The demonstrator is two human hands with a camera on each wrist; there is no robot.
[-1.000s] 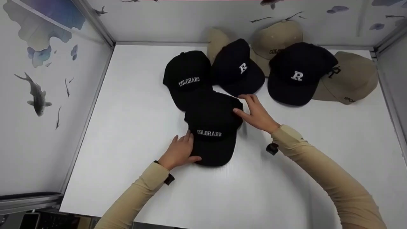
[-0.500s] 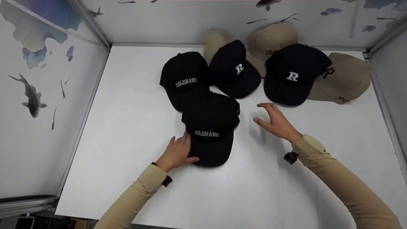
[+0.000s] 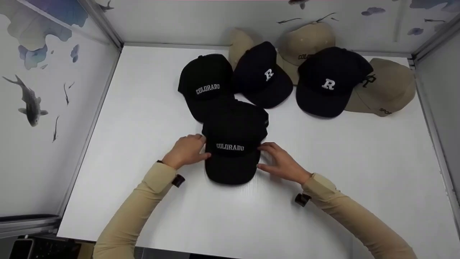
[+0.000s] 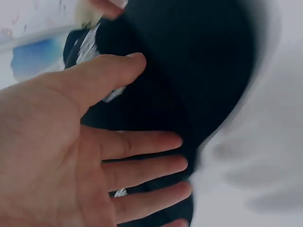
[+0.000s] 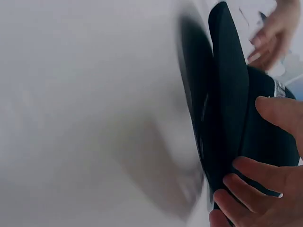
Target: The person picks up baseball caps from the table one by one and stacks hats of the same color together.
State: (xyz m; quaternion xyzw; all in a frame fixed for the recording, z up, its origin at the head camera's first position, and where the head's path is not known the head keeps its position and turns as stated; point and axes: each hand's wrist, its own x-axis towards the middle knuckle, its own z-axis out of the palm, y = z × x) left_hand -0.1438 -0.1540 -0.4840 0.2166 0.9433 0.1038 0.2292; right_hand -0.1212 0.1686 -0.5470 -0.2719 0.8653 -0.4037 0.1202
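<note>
A black cap (image 3: 233, 135) with white COLORADO lettering lies mid-table, brim toward the person. My left hand (image 3: 185, 150) is at its left side, where the crown meets the brim. In the left wrist view the straight fingers (image 4: 142, 142) lie along the cap's side, thumb near the lettering. On the cap's right side, my right hand (image 3: 282, 163) touches the edge with its fingertips and thumb. The right wrist view shows those fingers (image 5: 258, 175) spread against the side of the dark cap (image 5: 232, 90). Behind it, another black COLORADO cap (image 3: 206, 79) has its brim partly overlapped by the front cap.
Along the back of the white table (image 3: 151, 90) sit two navy caps with an R (image 3: 264, 75) (image 3: 330, 81). Beige caps (image 3: 307, 39) (image 3: 391, 86) stand behind and beside them, partly hidden. Grey-framed panels with fish pictures (image 3: 30, 100) enclose the table.
My right hand has left the back of the front cap's crown and come round to its right side by the brim. My left hand has slid slightly up along the left side.
</note>
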